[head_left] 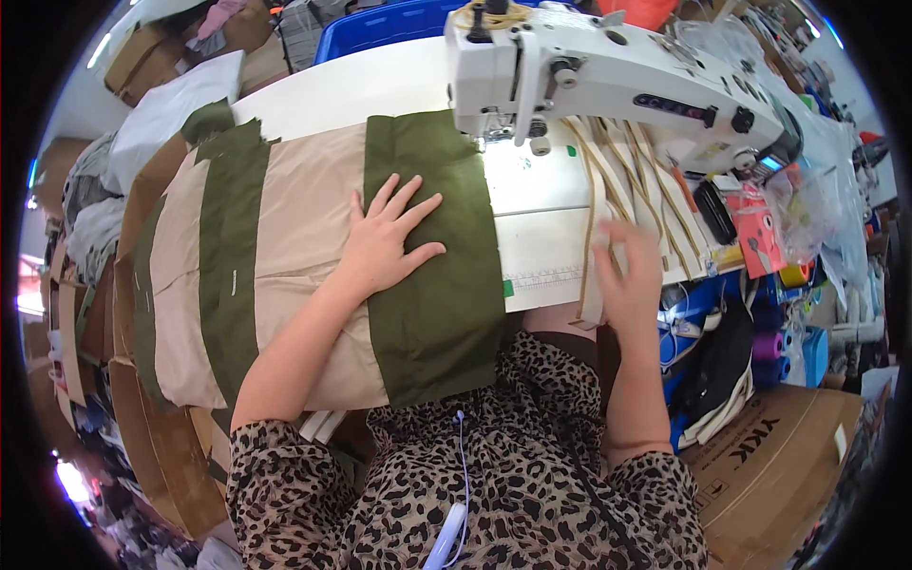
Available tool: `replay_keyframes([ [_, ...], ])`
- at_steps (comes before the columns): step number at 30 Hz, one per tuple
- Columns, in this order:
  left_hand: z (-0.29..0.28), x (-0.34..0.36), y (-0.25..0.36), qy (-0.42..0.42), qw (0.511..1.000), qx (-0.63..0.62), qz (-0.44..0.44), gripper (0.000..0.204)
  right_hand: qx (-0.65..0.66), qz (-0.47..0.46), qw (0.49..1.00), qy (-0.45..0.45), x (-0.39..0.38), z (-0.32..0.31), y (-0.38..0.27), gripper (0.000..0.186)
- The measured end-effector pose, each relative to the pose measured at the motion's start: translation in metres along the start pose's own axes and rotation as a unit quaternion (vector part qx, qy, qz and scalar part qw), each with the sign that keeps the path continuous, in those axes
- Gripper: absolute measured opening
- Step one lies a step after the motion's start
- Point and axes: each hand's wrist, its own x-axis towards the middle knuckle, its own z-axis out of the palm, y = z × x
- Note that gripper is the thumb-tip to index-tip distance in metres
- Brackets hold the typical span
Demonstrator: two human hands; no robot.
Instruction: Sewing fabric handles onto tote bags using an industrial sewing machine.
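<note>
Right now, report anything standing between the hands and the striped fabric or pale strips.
Nothing visible intervenes. The left hand rests directly on the striped fabric; the right hand is at the pale strips, too blurred to confirm contact.

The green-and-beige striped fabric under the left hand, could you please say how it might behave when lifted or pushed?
The green-and-beige striped fabric would probably be floppy, since it extends past the front edge of the white table. Pushed, it may bunch, given the creases near the left hand. It looks thin, so is likely light for its size.
</note>
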Motion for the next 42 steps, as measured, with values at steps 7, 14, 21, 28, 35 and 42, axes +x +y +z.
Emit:
replay_keyframes([
  [7, 0.003, 0.0, 0.001, 0.001, 1.0, 0.006, -0.014, 0.067, -0.266, 0.133, 0.951, -0.086, 0.07, 0.007, 0.055, 0.024],
  [14, -0.02, 0.002, 0.032, 0.119, 0.961, -0.245, 0.044, 0.045, -0.013, 0.088, 0.996, 0.026, 0.055, -0.047, 0.001, 0.019],
  [21, -0.022, 0.049, 0.1, -0.23, 0.646, -0.691, -0.227, 0.046, -0.032, -0.181, 0.936, -0.302, -0.031, -0.039, -0.102, 0.024],
  [28, -0.024, 0.055, 0.082, -0.277, 0.704, -0.617, -0.216, 0.026, 0.231, -0.32, 0.815, -0.423, -0.067, -0.004, -0.116, 0.043],
  [35, -0.041, 0.052, 0.006, -0.293, 0.752, -0.534, -0.252, 0.029, 0.289, -0.272, 0.82, -0.413, -0.062, 0.011, -0.102, 0.056],
  [42, -0.028, 0.084, 0.004, -0.115, 0.956, -0.255, -0.083, 0.027, 0.046, -0.238, 0.949, -0.203, -0.037, 0.04, -0.048, 0.033],
])
